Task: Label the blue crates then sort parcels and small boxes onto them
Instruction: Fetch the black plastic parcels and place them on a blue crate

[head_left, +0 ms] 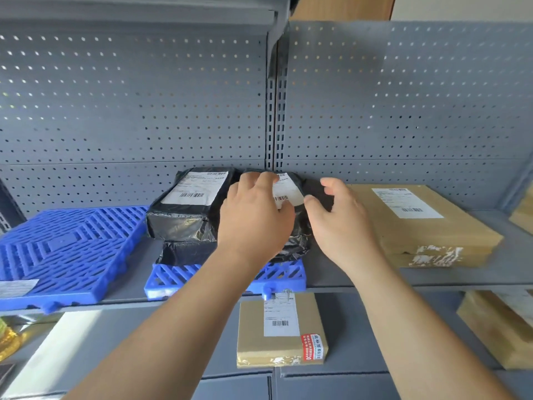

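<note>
Partway through: black parcels [187,203] stacked on blue crate [170,277] under both hands, left hand [253,217] and right hand [340,223] open on one; cardboard boxes [418,223] right of them unsorted.

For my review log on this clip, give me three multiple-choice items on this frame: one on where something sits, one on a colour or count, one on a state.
1. Where does the black-wrapped parcel under the hands rest?
A. On the smaller blue crate
B. On the bare lower shelf
C. On the brown box

2. How many blue crates lie on the upper shelf?
A. One
B. Two
C. Four

3. What is the state of the right hand?
A. Closed in a fist around a box
B. Open, fingers spread beside the parcel
C. Out of view

Key: 1 A, the black parcel lies on the smaller blue crate, next to a second black parcel. 2 B, that crate and a larger blue crate to its left. 3 B, the right hand is spread with nothing enclosed, while the left hand lies on the parcel's top.
</note>
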A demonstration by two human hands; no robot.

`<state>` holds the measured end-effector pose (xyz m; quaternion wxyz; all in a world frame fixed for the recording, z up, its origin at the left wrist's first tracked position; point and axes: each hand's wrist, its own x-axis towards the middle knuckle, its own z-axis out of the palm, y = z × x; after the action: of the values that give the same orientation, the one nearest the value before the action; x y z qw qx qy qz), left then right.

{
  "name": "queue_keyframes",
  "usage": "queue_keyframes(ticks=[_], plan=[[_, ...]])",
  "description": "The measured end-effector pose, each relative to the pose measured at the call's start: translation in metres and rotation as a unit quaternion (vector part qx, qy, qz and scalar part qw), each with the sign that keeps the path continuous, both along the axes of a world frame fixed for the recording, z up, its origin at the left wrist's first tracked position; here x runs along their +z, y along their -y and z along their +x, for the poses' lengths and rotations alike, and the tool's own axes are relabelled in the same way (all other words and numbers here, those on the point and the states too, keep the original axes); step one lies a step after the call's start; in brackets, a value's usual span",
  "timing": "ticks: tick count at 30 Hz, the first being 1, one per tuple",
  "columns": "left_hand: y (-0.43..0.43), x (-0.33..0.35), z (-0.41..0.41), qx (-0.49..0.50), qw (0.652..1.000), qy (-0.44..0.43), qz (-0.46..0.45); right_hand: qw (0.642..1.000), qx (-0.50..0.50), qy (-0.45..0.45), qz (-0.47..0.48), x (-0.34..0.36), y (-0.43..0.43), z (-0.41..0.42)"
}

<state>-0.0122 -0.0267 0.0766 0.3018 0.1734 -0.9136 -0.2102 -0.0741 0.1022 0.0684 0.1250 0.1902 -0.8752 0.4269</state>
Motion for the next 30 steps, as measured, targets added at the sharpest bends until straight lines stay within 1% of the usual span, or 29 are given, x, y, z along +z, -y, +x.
queue_keyframes(ticks=[2, 5, 9, 13, 16, 23, 30], plan=[[-0.004, 0.001, 0.006, -0.020, 1.000, -0.006, -0.015, 0.999, -0.028, -0.033, 0.017, -0.001, -0.007, 0.010], [-0.012, -0.003, 0.015, -0.058, 0.998, -0.004, -0.022, 0.995, -0.070, -0.057, 0.044, -0.004, -0.022, 0.028], [-0.036, -0.015, 0.021, -0.118, 0.992, 0.002, -0.032, 0.980, -0.141, -0.093, 0.107, -0.015, -0.055, 0.054], [-0.074, -0.025, 0.021, -0.179, 0.982, 0.002, -0.050, 0.957, -0.218, -0.078, 0.175, -0.021, -0.097, 0.075], [-0.112, -0.027, 0.019, -0.222, 0.973, 0.006, -0.068, 0.943, -0.264, -0.070, 0.190, -0.021, -0.138, 0.087], [-0.226, -0.023, 0.007, -0.316, 0.945, 0.010, -0.078, 0.912, -0.364, -0.045, 0.182, -0.019, -0.249, 0.109], [-0.393, -0.020, 0.011, -0.418, 0.904, 0.004, -0.090, 0.866, -0.470, -0.022, 0.169, -0.016, -0.400, 0.143]])
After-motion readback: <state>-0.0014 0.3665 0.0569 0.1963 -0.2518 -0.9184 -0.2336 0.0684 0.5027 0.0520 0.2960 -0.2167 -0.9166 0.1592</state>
